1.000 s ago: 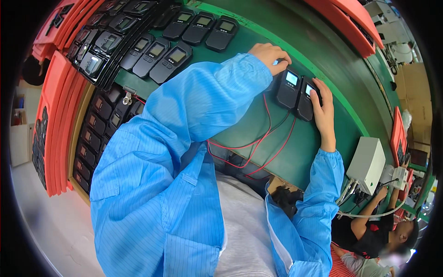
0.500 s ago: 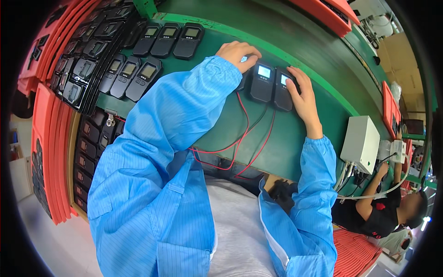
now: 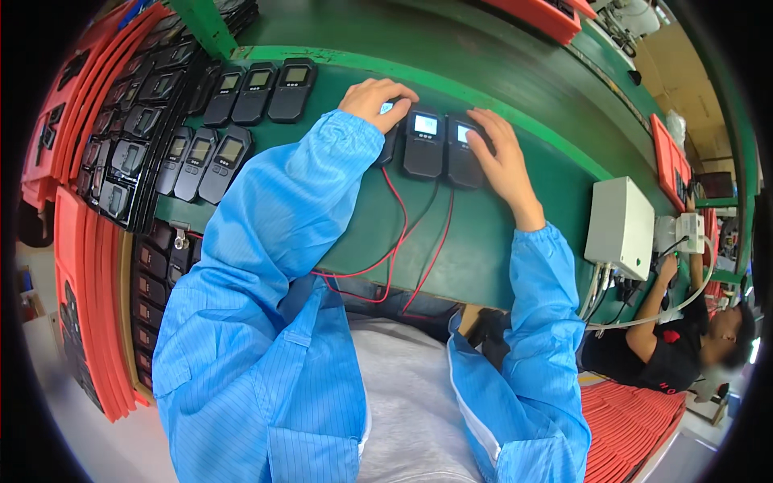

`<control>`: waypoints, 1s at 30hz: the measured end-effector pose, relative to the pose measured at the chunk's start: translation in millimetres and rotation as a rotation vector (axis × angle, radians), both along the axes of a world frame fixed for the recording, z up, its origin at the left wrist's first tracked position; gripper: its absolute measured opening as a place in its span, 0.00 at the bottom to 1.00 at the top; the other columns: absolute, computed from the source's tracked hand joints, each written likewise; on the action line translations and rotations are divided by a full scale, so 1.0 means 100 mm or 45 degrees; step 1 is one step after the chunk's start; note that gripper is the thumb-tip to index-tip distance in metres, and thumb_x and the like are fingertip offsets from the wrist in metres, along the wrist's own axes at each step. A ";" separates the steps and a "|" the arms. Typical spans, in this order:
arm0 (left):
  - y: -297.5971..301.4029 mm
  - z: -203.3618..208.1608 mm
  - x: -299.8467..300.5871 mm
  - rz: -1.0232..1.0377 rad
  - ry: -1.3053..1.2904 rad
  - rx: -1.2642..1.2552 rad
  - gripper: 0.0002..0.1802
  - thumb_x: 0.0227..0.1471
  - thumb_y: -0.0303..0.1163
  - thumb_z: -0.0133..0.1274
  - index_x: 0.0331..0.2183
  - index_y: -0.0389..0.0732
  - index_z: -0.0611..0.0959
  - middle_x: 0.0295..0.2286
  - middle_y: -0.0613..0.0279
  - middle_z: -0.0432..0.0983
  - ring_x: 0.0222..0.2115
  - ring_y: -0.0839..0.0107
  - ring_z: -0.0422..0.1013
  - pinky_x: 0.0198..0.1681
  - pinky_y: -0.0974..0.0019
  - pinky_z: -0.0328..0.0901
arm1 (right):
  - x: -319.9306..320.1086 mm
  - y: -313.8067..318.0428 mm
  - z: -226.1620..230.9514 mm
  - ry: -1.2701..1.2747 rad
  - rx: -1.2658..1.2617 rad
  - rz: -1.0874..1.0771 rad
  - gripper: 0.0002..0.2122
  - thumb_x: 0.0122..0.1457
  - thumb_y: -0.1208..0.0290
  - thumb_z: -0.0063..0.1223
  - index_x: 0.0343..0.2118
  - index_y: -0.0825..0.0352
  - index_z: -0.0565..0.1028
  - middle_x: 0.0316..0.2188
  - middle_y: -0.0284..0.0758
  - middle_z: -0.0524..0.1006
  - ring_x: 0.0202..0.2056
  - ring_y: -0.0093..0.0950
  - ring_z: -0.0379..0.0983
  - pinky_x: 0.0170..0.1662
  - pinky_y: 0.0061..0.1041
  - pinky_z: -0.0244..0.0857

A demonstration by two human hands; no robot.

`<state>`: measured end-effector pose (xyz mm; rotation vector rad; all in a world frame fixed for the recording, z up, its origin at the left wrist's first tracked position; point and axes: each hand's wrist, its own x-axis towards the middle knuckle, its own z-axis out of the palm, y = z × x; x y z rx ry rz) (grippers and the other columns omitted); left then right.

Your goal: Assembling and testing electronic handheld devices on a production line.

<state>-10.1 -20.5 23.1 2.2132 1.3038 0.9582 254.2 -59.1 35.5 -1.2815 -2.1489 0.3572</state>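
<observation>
Three black handheld meters with lit screens stand side by side on the green bench, red and dark wires trailing from their lower ends. My left hand (image 3: 377,103) is closed over the top of the left lit meter (image 3: 389,149), hiding most of its screen. Between my hands sits the middle lit meter (image 3: 423,153), which neither hand appears to grip. Around the right edge of the right lit meter (image 3: 463,169), my right hand (image 3: 503,161) has its fingers at the top and its thumb near the screen. The red wires (image 3: 398,233) run to the bench's front edge.
Several unlit meters (image 3: 256,92) lie in two rows at the left. Beyond them are stacked black trays (image 3: 145,121) and red trays (image 3: 88,298). A white box (image 3: 620,225) with cables stands at the right, near a co-worker (image 3: 668,338). A green rail (image 3: 362,68) crosses behind.
The whole view has shifted, so the bench and meters appear further left and the left-hand rows slightly lower. Both hands stay at the same lit meters.
</observation>
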 end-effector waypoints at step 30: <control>-0.03 0.03 0.03 -0.040 0.075 -0.005 0.13 0.56 0.37 0.48 0.41 0.46 0.81 0.38 0.62 0.76 0.45 0.60 0.68 0.52 0.58 0.59 | 0.01 -0.06 0.05 -0.008 -0.057 -0.036 0.18 0.61 0.66 0.48 0.52 0.66 0.70 0.55 0.42 0.68 0.60 0.40 0.59 0.61 0.35 0.52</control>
